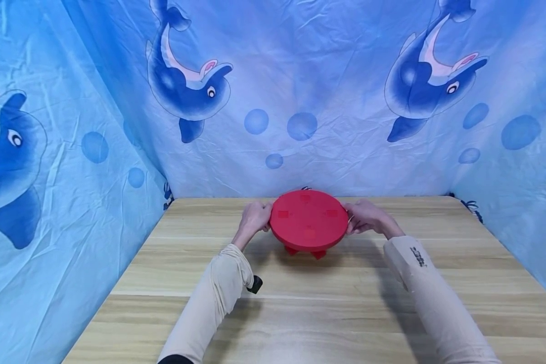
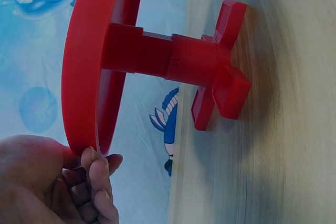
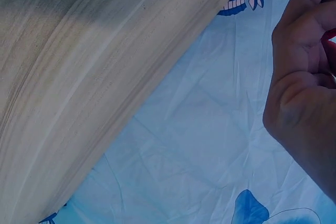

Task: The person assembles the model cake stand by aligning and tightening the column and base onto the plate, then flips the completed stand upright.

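A small red round-topped pedestal table (image 1: 309, 220) is between the two hands toward the back of the wooden table. In the left wrist view its short column (image 2: 191, 59) ends in several splayed feet (image 2: 232, 92) near the wood; whether they touch it, I cannot tell. My left hand (image 1: 255, 216) pinches the left rim of the round top, thumb and fingertips (image 2: 98, 174) at its edge. On the opposite side, my right hand (image 1: 367, 217) grips the right rim. Only part of the right hand (image 3: 302, 61) shows in the right wrist view, with a sliver of red beside its fingers.
The wooden tabletop (image 1: 300, 313) extends around and in front of the red piece. Blue dolphin-printed cloth (image 1: 346, 101) hangs along the back and both sides. A small black piece (image 1: 256, 284) sticks out from the left sleeve (image 1: 214, 293).
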Tool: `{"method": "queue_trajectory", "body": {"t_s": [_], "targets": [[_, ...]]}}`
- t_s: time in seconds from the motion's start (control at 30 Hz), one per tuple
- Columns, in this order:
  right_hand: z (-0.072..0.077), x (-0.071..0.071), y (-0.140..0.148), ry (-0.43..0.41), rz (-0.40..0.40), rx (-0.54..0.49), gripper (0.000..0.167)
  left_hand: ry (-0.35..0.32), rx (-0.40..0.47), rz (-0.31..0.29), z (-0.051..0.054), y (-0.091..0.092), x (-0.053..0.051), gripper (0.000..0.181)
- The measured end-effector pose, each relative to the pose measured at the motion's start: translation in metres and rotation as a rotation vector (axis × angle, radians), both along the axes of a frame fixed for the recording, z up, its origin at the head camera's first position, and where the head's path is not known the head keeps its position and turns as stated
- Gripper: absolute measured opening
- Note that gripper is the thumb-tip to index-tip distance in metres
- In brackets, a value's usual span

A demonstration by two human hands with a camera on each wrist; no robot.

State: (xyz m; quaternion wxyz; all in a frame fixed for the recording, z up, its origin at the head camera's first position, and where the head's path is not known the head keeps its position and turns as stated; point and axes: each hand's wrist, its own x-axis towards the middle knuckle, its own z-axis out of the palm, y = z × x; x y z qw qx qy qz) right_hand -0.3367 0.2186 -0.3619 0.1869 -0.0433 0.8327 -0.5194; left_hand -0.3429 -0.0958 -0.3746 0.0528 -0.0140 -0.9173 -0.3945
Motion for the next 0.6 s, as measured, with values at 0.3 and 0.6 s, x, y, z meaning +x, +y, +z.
{"method": "queue_trajectory", "body": {"t_s": [0.3,0.6], "targets": [[-0.005,0.000,0.001,0.003,-0.023,-0.042,0.044,-0.007,0.021,-0.007,-0.002,-0.003,0.000,0.052],[-0.033,0.021,0.019,0.143,0.032,-0.137,0.049,0.020,0.127,-0.079,-0.025,-0.025,0.016,0.064]]}}
